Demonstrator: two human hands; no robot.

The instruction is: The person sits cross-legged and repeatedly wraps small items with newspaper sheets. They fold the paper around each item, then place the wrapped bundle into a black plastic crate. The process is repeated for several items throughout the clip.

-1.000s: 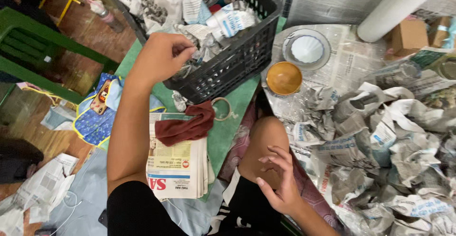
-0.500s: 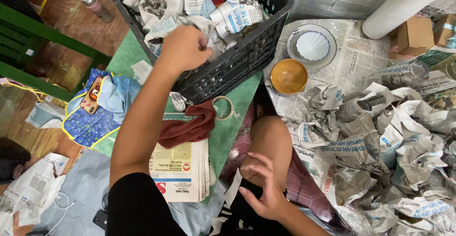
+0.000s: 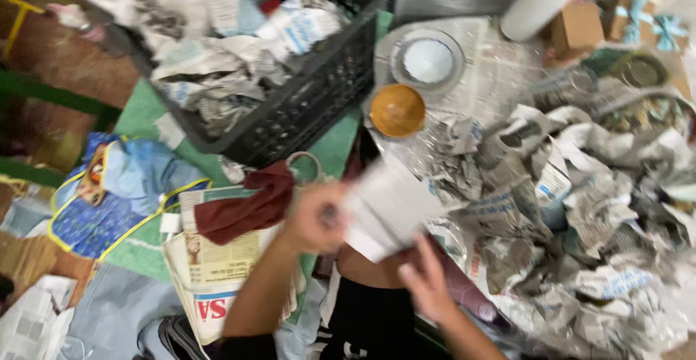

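Newsprint sheet (image 3: 388, 211) sits over the lap, pinched at its left edge by the left hand (image 3: 312, 218); the right hand (image 3: 428, 284) lies spread beneath it (contact blurred). Judged risk: a one-sided grip lets thin paper tear or sag.

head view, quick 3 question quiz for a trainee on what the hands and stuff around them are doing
1. True or false: the left hand holds a blurred sheet of paper.
2. What lies on the folded newspaper stack? A) dark red cloth B) orange bowl C) cardboard box
3. Fill in: the black crate is full of crumpled ____.

Key: 1 true. 2 A, the dark red cloth. 3 newspaper.
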